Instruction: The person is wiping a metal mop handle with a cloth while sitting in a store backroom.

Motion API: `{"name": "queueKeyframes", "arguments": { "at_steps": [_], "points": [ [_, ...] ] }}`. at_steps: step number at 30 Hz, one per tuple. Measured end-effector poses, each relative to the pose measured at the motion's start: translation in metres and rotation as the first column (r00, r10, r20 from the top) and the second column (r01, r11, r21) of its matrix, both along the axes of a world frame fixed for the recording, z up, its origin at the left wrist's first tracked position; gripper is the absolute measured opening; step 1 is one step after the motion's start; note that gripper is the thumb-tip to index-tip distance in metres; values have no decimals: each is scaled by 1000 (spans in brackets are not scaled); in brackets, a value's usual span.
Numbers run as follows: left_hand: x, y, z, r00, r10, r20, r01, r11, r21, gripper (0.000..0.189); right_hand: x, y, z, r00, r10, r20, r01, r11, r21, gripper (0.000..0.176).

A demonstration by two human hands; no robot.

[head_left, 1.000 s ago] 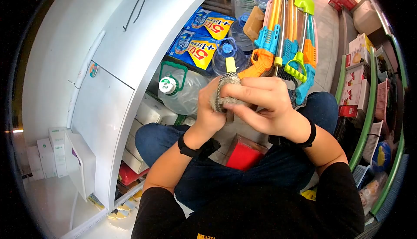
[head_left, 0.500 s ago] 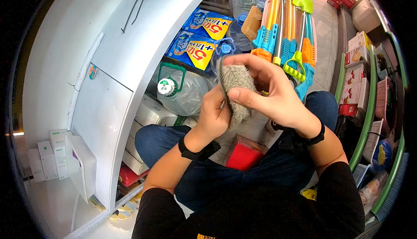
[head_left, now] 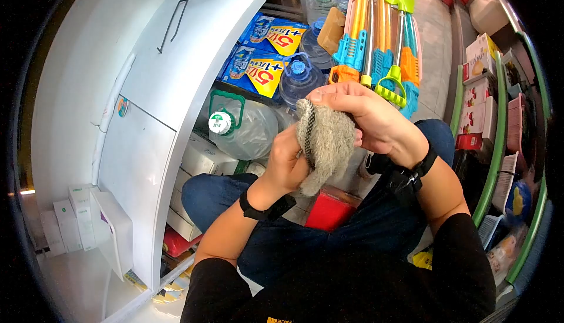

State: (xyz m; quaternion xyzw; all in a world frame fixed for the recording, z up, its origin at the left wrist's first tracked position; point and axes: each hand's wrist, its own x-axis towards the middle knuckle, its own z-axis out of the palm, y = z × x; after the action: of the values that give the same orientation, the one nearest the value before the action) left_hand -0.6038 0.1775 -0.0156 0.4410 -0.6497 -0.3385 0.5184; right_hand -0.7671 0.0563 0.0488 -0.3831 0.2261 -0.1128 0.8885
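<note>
Between my two hands, in front of my lap, is a grey, fluffy cloth [head_left: 330, 141] with a dark stitched edge along its left side. My left hand [head_left: 286, 160] is closed on that edge, its fingertips partly hidden behind the fabric. On the upper right, my right hand [head_left: 376, 116] pinches the top of the cloth between thumb and fingers. The cloth is bunched, and a narrow flap of it hangs down below my left hand. Under it, a red box [head_left: 332, 208] lies on the floor between my legs.
To the left runs a white counter [head_left: 141, 141]. Beyond my hands are a large clear bottle [head_left: 249, 129], blue-capped jugs [head_left: 299, 79], blue-yellow packs [head_left: 258, 67] and several colourful water guns [head_left: 382, 59]. A green-edged shelf [head_left: 499, 147] with boxes is on the right.
My right hand has shifted to the cloth's top corner, thumb now on top. The cloth has turned and spread wider, showing more of its fluffy face. The view has moved slightly.
</note>
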Motion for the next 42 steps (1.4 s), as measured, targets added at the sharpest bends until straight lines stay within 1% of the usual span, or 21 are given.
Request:
{"name": "queueKeyframes", "arguments": {
  "at_steps": [2, 5, 6, 8, 10, 11, 13, 15, 16, 17, 18, 22, 24, 26, 28, 31, 34, 35, 38, 39, 42],
  "points": [
    [-1, 1, 0, 1000, 2, -27, -1, 1000, 19, 26, 0, -2, -4, 999, 24, 26, -26, 995, 94, 24],
    [-1, 5, 0, 990, 66, -124, -51, 991, 122, 29, -5, -12, -19, 985, 111, 128, -114, 993, 18, 23],
    [2, 4, 3, 988, 99, -117, -83, 987, 134, 32, -3, -11, -15, 989, -42, 143, 65, 986, -154, 22],
    [9, 3, 6, 987, 136, -80, -126, 985, 119, 38, 2, -9, -3, 916, -315, 249, 398, 795, -458, 22],
    [15, 2, 2, 988, 153, -22, -151, 986, 64, 46, -9, -14, 5, 842, -330, 427, 526, 679, -512, 21],
    [13, 0, -6, 977, 159, -142, -152, 987, 54, 46, -18, -11, 13, 851, -267, 453, 477, 754, -452, 22],
    [17, -1, -8, 968, 185, -170, -176, 982, 66, 42, -42, -7, 12, 848, -174, 501, 400, 829, -390, 28],
    [18, -3, 6, 969, 167, -180, -154, 984, 85, 21, -46, -6, 7, 844, -31, 535, 255, 901, -350, 31],
    [22, -4, -2, 948, 258, -185, -228, 959, 169, 14, -45, -5, 9, 836, 39, 548, 176, 926, -334, 32],
    [22, -6, -3, 941, 253, -222, -231, 965, 122, 21, -48, -8, 14, 842, 152, 518, 46, 936, -349, 30],
    [22, -9, -4, 935, 244, -258, -233, 970, 73, 31, -45, -9, 19, 850, 191, 491, 19, 920, -392, 28],
    [21, -8, 3, 929, 236, -285, -210, 970, 121, 40, -22, -3, 31, 978, 11, 209, 127, 761, -636, 37],
    [18, -7, -3, 920, 226, -321, -190, 972, 139, 39, -8, 7, 25, 948, -100, 302, 285, 688, -667, 42],
    [14, -5, -4, 904, 232, -360, -186, 970, 158, 39, -1, 10, 17, 911, -180, 371, 412, 406, -816, 36],
    [14, -5, 0, 894, 202, -401, -146, 975, 165, 38, -6, 6, 13, 924, -161, 345, 368, 137, -920, 30],
    [21, -8, -3, 852, 134, -506, -51, 983, 174, 38, -1, 9, 14, 894, -303, 330, 409, 251, -877, 25],
    [20, -8, -3, 797, 143, -587, -6, 974, 228, 37, 5, 5, 4, 867, -452, 210, 432, 469, -770, 24],
    [18, -7, -3, 778, 138, -613, 5, 974, 226, 35, 5, 3, 1, 885, -431, 178, 423, 583, -693, 27],
    [15, -6, -6, 759, 154, -632, 8, 969, 246, 32, 5, -5, -25, 932, -361, 15, 308, 771, -558, 33],
    [13, -5, -7, 779, 182, -599, -16, 962, 272, 32, 7, -2, -16, 966, -260, 2, 245, 907, -342, 39],
    [9, -2, -11, 854, 200, -480, -71, 959, 274, 34, 4, 0, -5, 992, -123, -23, 121, 989, -90, 38]
  ]
}}
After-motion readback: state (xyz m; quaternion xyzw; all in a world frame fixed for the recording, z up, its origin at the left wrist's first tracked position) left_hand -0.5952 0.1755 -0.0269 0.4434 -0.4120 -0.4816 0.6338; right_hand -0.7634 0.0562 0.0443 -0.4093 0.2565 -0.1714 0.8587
